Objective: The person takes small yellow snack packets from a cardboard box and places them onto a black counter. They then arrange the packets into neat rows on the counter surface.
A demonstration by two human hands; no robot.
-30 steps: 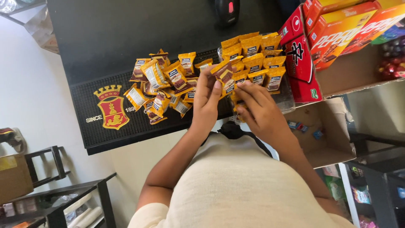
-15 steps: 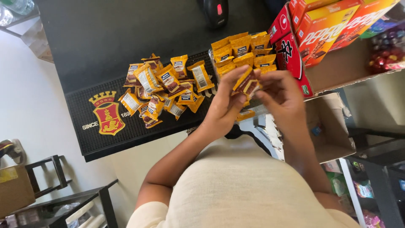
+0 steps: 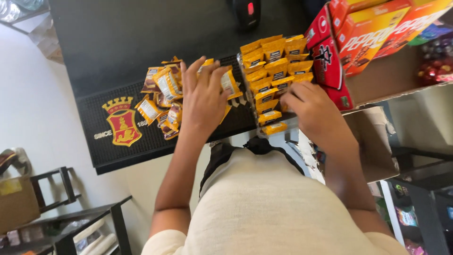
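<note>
Glossy foil-like plastic on the loose yellow packets (image 3: 163, 89), light catching their crinkled skins under the left hand (image 3: 204, 97). Same shiny wrap on the packets in the clear plastic tray (image 3: 273, 78), its transparent wall glinting beside the right hand (image 3: 317, 113). Beneath, a matt black rubber mat (image 3: 118, 141), finely ribbed, bearing a smoother red and gold crest. The countertop (image 3: 132, 38) beyond looks smooth and dull black. Red cartons (image 3: 330, 61) show slick printed card, sitting in a rough brown cardboard box (image 3: 391, 78)

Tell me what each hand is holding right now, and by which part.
Neither visibly holds anything. The left hand lies spread on the loose pile of yellow packets; the right hand touches the rows of packets.
</note>
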